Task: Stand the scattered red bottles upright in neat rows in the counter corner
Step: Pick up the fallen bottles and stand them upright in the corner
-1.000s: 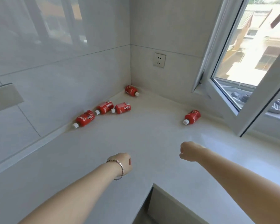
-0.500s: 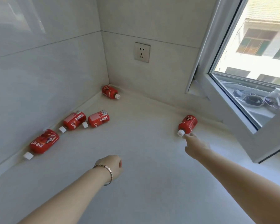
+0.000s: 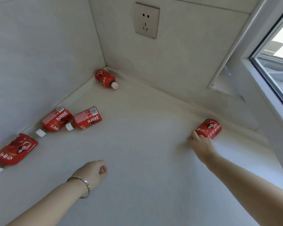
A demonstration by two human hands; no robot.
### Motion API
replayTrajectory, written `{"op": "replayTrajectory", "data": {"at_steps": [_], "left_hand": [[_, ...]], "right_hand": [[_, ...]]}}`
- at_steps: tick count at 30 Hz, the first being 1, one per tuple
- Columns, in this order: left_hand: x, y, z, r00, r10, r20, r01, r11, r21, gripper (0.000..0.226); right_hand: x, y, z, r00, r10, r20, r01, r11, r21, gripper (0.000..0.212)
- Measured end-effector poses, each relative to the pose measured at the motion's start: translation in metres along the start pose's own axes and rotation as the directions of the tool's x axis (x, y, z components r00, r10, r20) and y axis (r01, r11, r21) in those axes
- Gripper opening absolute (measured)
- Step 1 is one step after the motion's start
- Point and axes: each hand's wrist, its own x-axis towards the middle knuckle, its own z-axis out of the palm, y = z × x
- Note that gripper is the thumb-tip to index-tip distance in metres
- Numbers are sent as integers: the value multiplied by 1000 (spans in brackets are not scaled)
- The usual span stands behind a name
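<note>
Several red juice bottles with white caps lie on their sides on the white counter (image 3: 147,144). One bottle (image 3: 104,78) rests in the corner. Two JUICE-labelled bottles (image 3: 56,120) (image 3: 87,118) lie side by side along the left wall. Another bottle (image 3: 15,150) lies at the far left. My right hand (image 3: 201,144) closes around the cap end of a bottle (image 3: 210,128) lying by the back wall. My left hand (image 3: 92,172) hovers over the counter, loosely curled, holding nothing; a bracelet sits on its wrist.
A wall socket (image 3: 146,20) sits above the corner on the back wall. An open window frame (image 3: 252,66) juts in at the right. Tiled walls bound the counter at left and back.
My right hand has reached forward and taken hold of the right bottle's cap end. The camera has moved closer to the corner. My left hand has stayed curled over the counter.
</note>
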Motion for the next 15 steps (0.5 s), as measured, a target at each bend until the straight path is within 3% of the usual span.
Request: {"op": "replayTrajectory", "data": {"at_steps": [4,5,7,8,10,13,15], "left_hand": [[10,-16,-9,999,-48,-22,46,996,-72,27],[12,-22,-11,998,-65,-21,63,994,-89,27],[15,-32,-18,996,-93,-16,91,990,-107,27],[16,-36,-22,994,-104,-16,102,989,-105,27],[22,-46,-34,991,-130,-35,126,987,-100,28],[37,-63,-56,977,-180,-118,159,973,-166,24],[49,-72,-70,954,-242,-179,202,955,-218,12]], "right_hand": [[22,-1,-29,992,107,-73,-74,932,355,34],[25,-1,-40,981,160,-107,-87,862,499,33],[29,-4,-65,956,275,-100,-98,625,774,26],[30,-9,-77,953,293,-74,-82,487,869,21],[31,-28,-99,969,238,-62,-16,315,949,12],[46,-74,-120,990,118,-74,44,239,970,14],[60,-106,-132,994,52,-99,78,304,950,13]]}}
